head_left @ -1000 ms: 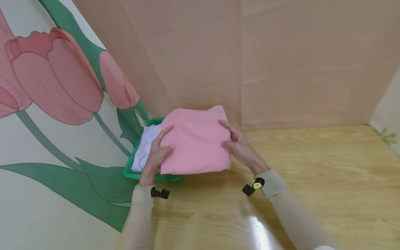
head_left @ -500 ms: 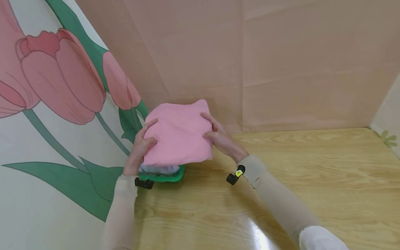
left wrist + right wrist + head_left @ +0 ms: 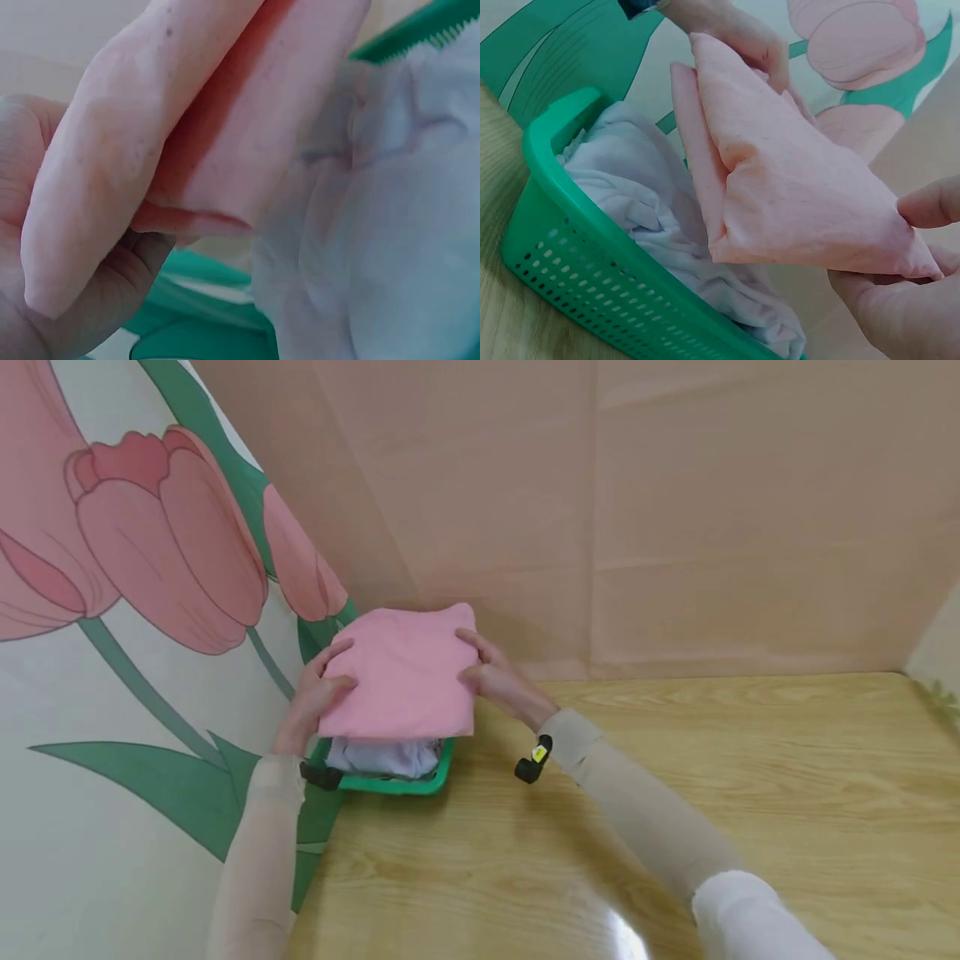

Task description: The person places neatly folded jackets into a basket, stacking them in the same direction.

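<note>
A folded pink cloth (image 3: 401,677) is held up between both hands, over a green basket (image 3: 577,202). My left hand (image 3: 311,697) grips its left edge, thumb on top and the other fingers partly hidden beneath. On the opposite edge my right hand (image 3: 502,681) pinches the cloth; the right wrist view shows the thumb above and fingers under. Inside the basket lies crumpled pale lavender-white cloth (image 3: 637,187). From the left wrist, the pink cloth (image 3: 135,127) shows its folded layers, apart from the pale cloth (image 3: 390,195) below. Much of the basket is hidden under the pink cloth in the head view.
The basket stands on a wood-grain table (image 3: 637,802), in its back left corner. Close on the left is a wall painted with tulips (image 3: 165,543). A brownish-pink sheet (image 3: 675,527) covers the back.
Both hands have carried the pink cloth leftward, from partly beside the basket to above it. The grip of each hand looks the same.
</note>
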Action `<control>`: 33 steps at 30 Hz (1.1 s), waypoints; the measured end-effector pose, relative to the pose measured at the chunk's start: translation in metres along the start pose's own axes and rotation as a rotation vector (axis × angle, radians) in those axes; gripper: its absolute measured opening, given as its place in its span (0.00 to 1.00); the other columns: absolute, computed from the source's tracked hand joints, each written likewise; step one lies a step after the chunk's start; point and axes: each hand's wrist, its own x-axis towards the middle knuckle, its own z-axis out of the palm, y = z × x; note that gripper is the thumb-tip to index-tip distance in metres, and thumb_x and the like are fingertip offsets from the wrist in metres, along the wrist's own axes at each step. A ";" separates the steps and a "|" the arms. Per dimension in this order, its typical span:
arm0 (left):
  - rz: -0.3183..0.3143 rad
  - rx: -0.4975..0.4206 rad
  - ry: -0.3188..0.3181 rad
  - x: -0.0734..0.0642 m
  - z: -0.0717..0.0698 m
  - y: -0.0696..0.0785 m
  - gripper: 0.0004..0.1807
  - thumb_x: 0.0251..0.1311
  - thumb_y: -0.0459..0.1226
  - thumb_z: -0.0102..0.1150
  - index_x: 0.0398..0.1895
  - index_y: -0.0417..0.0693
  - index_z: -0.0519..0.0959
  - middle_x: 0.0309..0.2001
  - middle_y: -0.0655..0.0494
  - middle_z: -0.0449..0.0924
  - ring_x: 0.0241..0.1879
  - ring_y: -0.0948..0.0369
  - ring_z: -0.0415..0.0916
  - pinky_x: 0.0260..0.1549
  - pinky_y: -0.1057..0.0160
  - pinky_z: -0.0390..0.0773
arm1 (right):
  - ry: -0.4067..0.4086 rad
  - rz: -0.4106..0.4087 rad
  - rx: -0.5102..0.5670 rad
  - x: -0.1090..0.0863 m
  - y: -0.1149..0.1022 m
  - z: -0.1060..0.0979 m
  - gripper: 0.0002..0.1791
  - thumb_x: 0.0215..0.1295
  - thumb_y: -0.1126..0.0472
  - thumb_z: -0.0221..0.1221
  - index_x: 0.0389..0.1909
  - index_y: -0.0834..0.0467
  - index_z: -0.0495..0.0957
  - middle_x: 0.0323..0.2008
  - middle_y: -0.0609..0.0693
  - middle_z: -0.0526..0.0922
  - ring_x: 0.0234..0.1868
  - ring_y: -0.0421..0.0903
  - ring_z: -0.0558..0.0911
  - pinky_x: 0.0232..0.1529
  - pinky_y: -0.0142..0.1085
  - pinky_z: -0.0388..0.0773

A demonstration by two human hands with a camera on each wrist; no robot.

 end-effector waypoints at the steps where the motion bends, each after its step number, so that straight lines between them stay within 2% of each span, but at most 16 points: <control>1: -0.008 0.005 -0.001 0.002 -0.003 -0.001 0.39 0.66 0.29 0.62 0.81 0.61 0.69 0.85 0.53 0.54 0.78 0.48 0.56 0.77 0.45 0.58 | 0.002 0.008 -0.001 0.002 0.001 0.002 0.47 0.67 0.78 0.53 0.85 0.48 0.56 0.76 0.56 0.60 0.35 0.45 0.71 0.34 0.33 0.73; 4: -0.038 0.049 -0.007 0.007 -0.009 -0.005 0.39 0.69 0.30 0.61 0.82 0.61 0.67 0.86 0.51 0.52 0.80 0.46 0.53 0.80 0.40 0.53 | 0.007 0.031 -0.001 0.007 0.003 0.009 0.48 0.67 0.78 0.54 0.85 0.47 0.57 0.75 0.56 0.63 0.36 0.43 0.73 0.34 0.33 0.74; 8: -0.074 0.122 -0.023 0.017 -0.014 -0.010 0.39 0.70 0.32 0.61 0.83 0.60 0.64 0.86 0.49 0.51 0.80 0.44 0.52 0.80 0.37 0.52 | 0.037 0.068 -0.027 0.010 0.008 0.014 0.48 0.67 0.77 0.55 0.85 0.45 0.57 0.76 0.56 0.64 0.40 0.45 0.74 0.38 0.36 0.76; 13: -0.101 0.167 -0.028 0.026 -0.017 -0.016 0.39 0.70 0.30 0.60 0.83 0.56 0.64 0.86 0.46 0.53 0.81 0.43 0.51 0.81 0.36 0.51 | 0.045 0.101 -0.053 0.012 0.019 0.023 0.48 0.68 0.76 0.54 0.86 0.45 0.55 0.79 0.55 0.59 0.46 0.46 0.75 0.46 0.39 0.77; 16: -0.099 0.185 -0.029 0.029 -0.018 -0.022 0.38 0.70 0.29 0.58 0.83 0.51 0.63 0.85 0.43 0.53 0.80 0.43 0.52 0.80 0.38 0.53 | 0.045 0.100 -0.038 0.012 0.029 0.029 0.49 0.67 0.77 0.53 0.87 0.47 0.53 0.78 0.57 0.58 0.44 0.45 0.74 0.44 0.37 0.76; 20: -0.093 0.182 -0.034 0.032 -0.021 -0.032 0.38 0.70 0.28 0.55 0.83 0.47 0.62 0.84 0.40 0.54 0.78 0.43 0.55 0.79 0.40 0.58 | 0.050 0.100 -0.021 0.014 0.044 0.035 0.50 0.66 0.79 0.52 0.87 0.49 0.51 0.77 0.58 0.57 0.36 0.46 0.71 0.37 0.35 0.72; 22: -0.090 0.179 -0.035 0.033 -0.022 -0.038 0.37 0.71 0.28 0.53 0.83 0.45 0.62 0.84 0.39 0.55 0.77 0.44 0.56 0.78 0.42 0.60 | 0.060 0.096 -0.019 0.015 0.051 0.038 0.50 0.65 0.80 0.51 0.87 0.50 0.50 0.78 0.58 0.55 0.38 0.47 0.72 0.37 0.35 0.71; 24: -0.087 0.172 -0.041 0.034 -0.023 -0.044 0.35 0.72 0.28 0.51 0.83 0.43 0.62 0.83 0.38 0.56 0.76 0.44 0.57 0.77 0.43 0.62 | 0.082 0.093 -0.021 0.017 0.058 0.041 0.50 0.64 0.81 0.50 0.87 0.53 0.50 0.80 0.59 0.54 0.47 0.49 0.73 0.44 0.36 0.72; 26: -0.089 0.184 -0.047 0.036 -0.022 -0.050 0.34 0.74 0.29 0.49 0.83 0.41 0.62 0.83 0.37 0.56 0.76 0.45 0.57 0.76 0.45 0.62 | 0.113 0.094 -0.025 0.018 0.064 0.043 0.50 0.62 0.82 0.50 0.86 0.56 0.50 0.82 0.61 0.52 0.59 0.53 0.71 0.57 0.39 0.73; 28: -0.103 0.198 -0.046 0.036 -0.021 -0.056 0.32 0.75 0.30 0.47 0.82 0.41 0.62 0.83 0.37 0.57 0.76 0.46 0.57 0.76 0.46 0.62 | 0.137 0.097 -0.020 0.019 0.069 0.045 0.50 0.61 0.83 0.49 0.86 0.59 0.50 0.84 0.63 0.49 0.70 0.55 0.65 0.70 0.42 0.67; 30: -0.117 0.217 -0.046 0.037 -0.018 -0.063 0.32 0.75 0.30 0.44 0.82 0.41 0.62 0.83 0.37 0.57 0.76 0.46 0.56 0.75 0.47 0.61 | 0.148 0.108 -0.010 0.019 0.072 0.046 0.50 0.61 0.83 0.48 0.86 0.61 0.49 0.84 0.64 0.48 0.74 0.57 0.61 0.78 0.47 0.60; 33: -0.161 0.204 -0.030 0.035 -0.011 -0.072 0.32 0.74 0.31 0.44 0.82 0.43 0.63 0.82 0.38 0.58 0.73 0.46 0.57 0.71 0.52 0.64 | 0.158 0.123 -0.007 0.017 0.075 0.050 0.49 0.62 0.83 0.48 0.86 0.61 0.48 0.84 0.64 0.48 0.76 0.58 0.60 0.80 0.50 0.57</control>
